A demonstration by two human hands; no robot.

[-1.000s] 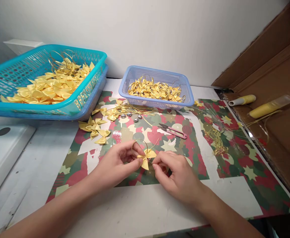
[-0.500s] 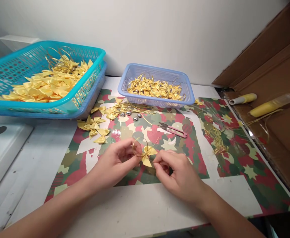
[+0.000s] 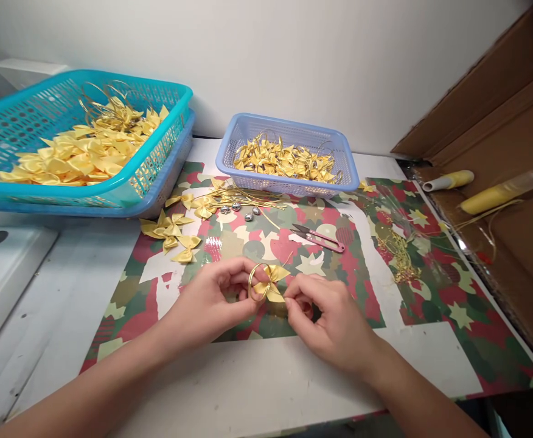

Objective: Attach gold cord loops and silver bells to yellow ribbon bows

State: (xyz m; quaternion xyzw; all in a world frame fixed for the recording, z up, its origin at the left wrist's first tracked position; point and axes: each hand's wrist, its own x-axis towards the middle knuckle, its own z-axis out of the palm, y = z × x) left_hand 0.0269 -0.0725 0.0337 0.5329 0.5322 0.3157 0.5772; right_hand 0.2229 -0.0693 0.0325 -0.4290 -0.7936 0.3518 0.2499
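Facing the near edge of the white desk [image 3: 230, 389], two bare hands meet over a sheet of camouflage-patterned paper [image 3: 367, 298] in red, green and cream. The left hand [image 3: 214, 298] pinches a yellow ribbon bow [image 3: 274, 293] and the gold ring [image 3: 250, 283] at its left side between thumb and fingers. The right hand [image 3: 328, 310] has thumb and forefinger pressed together at the bow's lower right; what lies between them is too small to tell. The bow is thus between the two hands, in front of the person.

Farther right is a tangle of thin gold strands [image 3: 403, 267]; far left, a white box-like object [image 3: 15, 267] with a dark oval. Beyond the hands lies a pair of pink-handled snips [image 3: 319, 238], tips pointing left. Left of it sit several loose bows [image 3: 170, 231], then small silver bells [image 3: 249, 217] just in front of a bundle of gold cords [image 3: 261, 198].

Behind these, a turquoise basket [image 3: 88, 191] on the left and a smaller blue basket [image 3: 289, 182] both contain yellow bows and gold rings.
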